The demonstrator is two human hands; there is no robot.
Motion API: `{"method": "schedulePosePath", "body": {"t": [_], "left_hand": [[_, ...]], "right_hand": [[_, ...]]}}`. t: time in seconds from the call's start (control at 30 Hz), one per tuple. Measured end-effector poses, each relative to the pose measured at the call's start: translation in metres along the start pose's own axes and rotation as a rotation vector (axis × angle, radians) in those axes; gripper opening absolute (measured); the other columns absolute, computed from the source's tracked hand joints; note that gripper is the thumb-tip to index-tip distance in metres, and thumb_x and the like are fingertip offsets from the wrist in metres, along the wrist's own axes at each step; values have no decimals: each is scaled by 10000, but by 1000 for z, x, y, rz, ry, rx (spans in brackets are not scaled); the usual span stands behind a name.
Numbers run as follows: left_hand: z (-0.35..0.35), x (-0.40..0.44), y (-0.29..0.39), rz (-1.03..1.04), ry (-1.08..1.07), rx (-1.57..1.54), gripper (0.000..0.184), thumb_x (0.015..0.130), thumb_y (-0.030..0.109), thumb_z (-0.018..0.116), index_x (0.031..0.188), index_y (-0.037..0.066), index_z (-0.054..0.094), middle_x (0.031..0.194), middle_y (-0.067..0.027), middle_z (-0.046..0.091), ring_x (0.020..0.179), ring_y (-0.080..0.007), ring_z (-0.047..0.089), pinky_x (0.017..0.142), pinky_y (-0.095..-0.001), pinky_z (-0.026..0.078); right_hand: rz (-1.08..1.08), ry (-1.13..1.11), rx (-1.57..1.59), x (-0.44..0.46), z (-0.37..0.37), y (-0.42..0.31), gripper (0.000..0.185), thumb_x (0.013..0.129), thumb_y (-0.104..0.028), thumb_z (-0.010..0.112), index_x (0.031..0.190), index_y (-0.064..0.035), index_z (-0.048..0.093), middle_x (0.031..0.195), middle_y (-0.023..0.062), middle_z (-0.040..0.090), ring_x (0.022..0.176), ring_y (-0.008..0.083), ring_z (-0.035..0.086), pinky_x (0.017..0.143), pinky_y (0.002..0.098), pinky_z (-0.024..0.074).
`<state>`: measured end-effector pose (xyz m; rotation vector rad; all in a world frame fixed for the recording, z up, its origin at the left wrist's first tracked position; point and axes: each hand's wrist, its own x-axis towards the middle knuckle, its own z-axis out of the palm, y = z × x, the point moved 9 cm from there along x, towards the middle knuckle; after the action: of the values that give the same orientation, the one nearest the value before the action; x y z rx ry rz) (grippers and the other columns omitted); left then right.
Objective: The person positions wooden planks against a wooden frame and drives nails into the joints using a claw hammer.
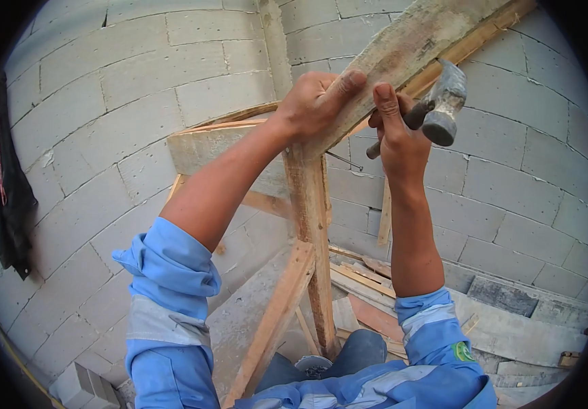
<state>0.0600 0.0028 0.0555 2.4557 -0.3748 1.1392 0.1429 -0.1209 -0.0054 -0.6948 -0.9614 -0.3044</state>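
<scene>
Concrete-block wall (137,75): rear; black garment (6,198): hanging, far left; grey blocks (79,387): lower left; loose planks (378,317): lower right

- Upper plank (423,51): rough wood, matt, crusted with grey residue.
- Hammer head (448,101): scuffed metal, dull on the striking face, slightly shiny above.
- Upright post (312,232): coarse, stained bare wood.
- Block wall (124,82): matt, pitted masonry.
- Shirt sleeve (164,269): creased matt cloth.
- Sleeve band (164,320): smoother, silvery-grey.
</scene>
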Motion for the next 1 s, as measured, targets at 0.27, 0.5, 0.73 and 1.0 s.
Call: {"method": "schedulePosePath", "body": {"t": [0.27, 0.5, 0.73, 1.0], "left_hand": [[0, -2, 4, -15, 38, 40, 762, 985, 690, 479, 755, -11, 668, 639, -39, 561, 671, -129, 514, 619, -340, 464], [0, -2, 4, -41, -1, 85, 755, 1007, 674, 448, 678, 12, 603, 614, -11, 513, 640, -99, 464, 583, -310, 417], [1, -9, 7, -27, 21, 33, 741, 1006, 674, 451, 764, 14, 684, 652, 16, 565, 652, -82, 496, 597, -285, 436], [-7, -7, 1, -46, 55, 55, 747, 998, 686, 455, 765, 16, 689, 661, 18, 571, 667, -82, 503, 611, -288, 433]], "right_hand": [[-12, -51, -44, -3, -6, 0, 465, 901, -444, 781, 782, -4, 689, 672, -5, 622, 600, 98, 543, 600, 261, 436], [556, -54, -235, -129, -116, 145, 448, 984, -448, 673, 822, -36, 604, 662, -36, 542, 583, 54, 474, 525, 258, 378], [685, -64, 125, -223, -98, 164, 407, 1043, -384, 577, 1237, -32, 510, 727, -22, 487, 564, 58, 463, 487, 228, 368], [352, -117, 66, -233, -60, 125, 549, 1075, -333, 502, 1487, -1, 357, 645, -37, 428, 485, 54, 383, 468, 199, 344]]}}
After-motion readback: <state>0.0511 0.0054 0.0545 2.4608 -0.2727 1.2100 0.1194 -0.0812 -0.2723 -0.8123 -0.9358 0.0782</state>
